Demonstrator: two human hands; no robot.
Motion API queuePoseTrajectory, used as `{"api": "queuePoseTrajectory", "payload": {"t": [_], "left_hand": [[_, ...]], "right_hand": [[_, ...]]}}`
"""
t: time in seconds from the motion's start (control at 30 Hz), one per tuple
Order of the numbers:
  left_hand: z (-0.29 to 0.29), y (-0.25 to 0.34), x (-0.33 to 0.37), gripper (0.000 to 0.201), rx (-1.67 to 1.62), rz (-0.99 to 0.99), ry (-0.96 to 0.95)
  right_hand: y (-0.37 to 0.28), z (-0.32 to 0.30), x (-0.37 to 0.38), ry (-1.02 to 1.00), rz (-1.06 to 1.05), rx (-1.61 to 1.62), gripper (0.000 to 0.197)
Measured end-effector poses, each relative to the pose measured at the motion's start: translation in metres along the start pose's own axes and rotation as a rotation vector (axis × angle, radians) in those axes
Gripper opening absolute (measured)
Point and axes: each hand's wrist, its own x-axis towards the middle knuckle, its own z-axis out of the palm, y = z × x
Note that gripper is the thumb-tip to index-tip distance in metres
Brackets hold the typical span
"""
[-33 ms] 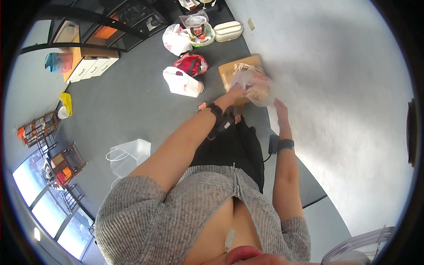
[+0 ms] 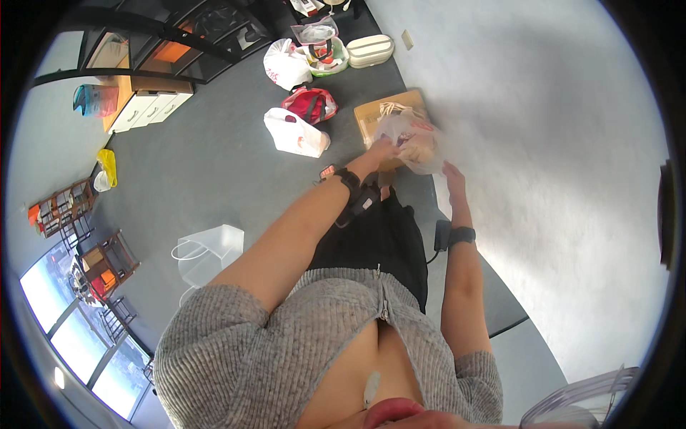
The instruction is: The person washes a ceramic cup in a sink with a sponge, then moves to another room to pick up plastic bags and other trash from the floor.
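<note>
A thin translucent plastic bag (image 2: 429,146) with red print hangs between my two hands, over a brown cardboard box (image 2: 368,123). Something pale shows inside it, too blurred to name. On the bag's left side, the fingers of my left hand (image 2: 384,149) are closed on the film. My right hand (image 2: 453,175) is at its right edge, fingers bent together on the plastic. Cream-coloured rope-like strands (image 2: 394,109) lie at the box top, just beyond the bag. Both wrists wear dark straps with small devices.
Left of the box a white bag (image 2: 294,134) and a red bag (image 2: 314,107) stand on the grey floor. Farther back are more bags and a cream case (image 2: 370,51). A pale wall (image 2: 543,143) rises close on my right. A clear bag (image 2: 211,250) lies to my left.
</note>
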Motion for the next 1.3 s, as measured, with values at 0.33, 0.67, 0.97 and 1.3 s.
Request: {"api": "queuePoseTrajectory", "payload": {"t": [0.33,0.67,0.97,1.3], "left_hand": [[-0.011,-0.015,-0.021,0.037,-0.123,-0.021,0.034],[-0.202,-0.166,-0.053,0.020,-0.334,-0.045,0.281],[-0.291,-0.241,-0.148,0.042,-0.484,-0.476,0.638],[-0.313,-0.233,-0.141,0.064,-0.308,-0.498,0.514]], "right_hand": [[0.010,-0.001,-0.021,-0.028,-0.143,-0.142,0.036],[-0.003,0.009,-0.045,0.255,-0.178,0.029,0.052],[-0.019,0.052,-0.075,0.317,-0.308,0.092,0.035],[-0.084,0.174,-0.095,-0.452,-0.214,0.111,0.019]]}}
